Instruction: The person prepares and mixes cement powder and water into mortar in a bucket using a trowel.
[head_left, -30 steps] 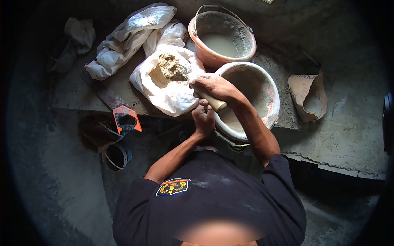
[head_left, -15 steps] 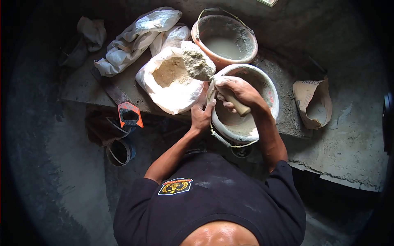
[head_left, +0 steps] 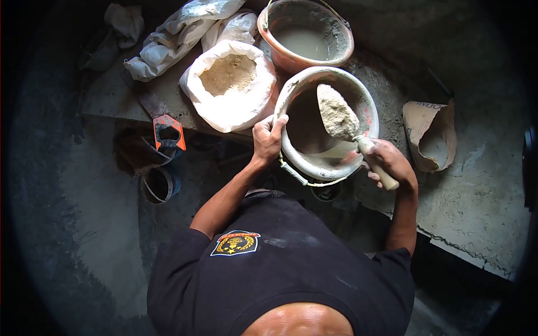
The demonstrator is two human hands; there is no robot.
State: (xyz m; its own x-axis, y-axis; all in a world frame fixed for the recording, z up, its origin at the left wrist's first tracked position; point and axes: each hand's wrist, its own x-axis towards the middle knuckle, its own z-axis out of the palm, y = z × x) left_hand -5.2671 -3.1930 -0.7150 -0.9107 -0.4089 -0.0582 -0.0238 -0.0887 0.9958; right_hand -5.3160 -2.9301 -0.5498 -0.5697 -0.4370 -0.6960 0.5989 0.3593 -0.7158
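Observation:
My right hand (head_left: 388,162) is wrapped round the wooden handle of a trowel (head_left: 338,113). Grey-beige powder covers the trowel's blade, which is over the opening of the near bucket (head_left: 367,106). My left hand (head_left: 268,139) grips this bucket's left rim, with the thumb on top. The bucket holds some greyish material low inside, partly in shadow. Just left of it stands an open white sack (head_left: 216,112) of sandy powder. Behind it is a reddish bucket (head_left: 268,38) with grey liquid inside.
A saw (head_left: 168,132) with an orange handle lies at the left slab edge. Crumpled white sacks (head_left: 174,39) lie at the back left. An open brown paper bag (head_left: 417,120) stands on the right. A small bucket (head_left: 174,182) is below the saw.
The loaded trowel has moved from above the white sack, rightward to over the near bucket, with my right hand. My left hand stays on the rim. The whole view has shifted slightly.

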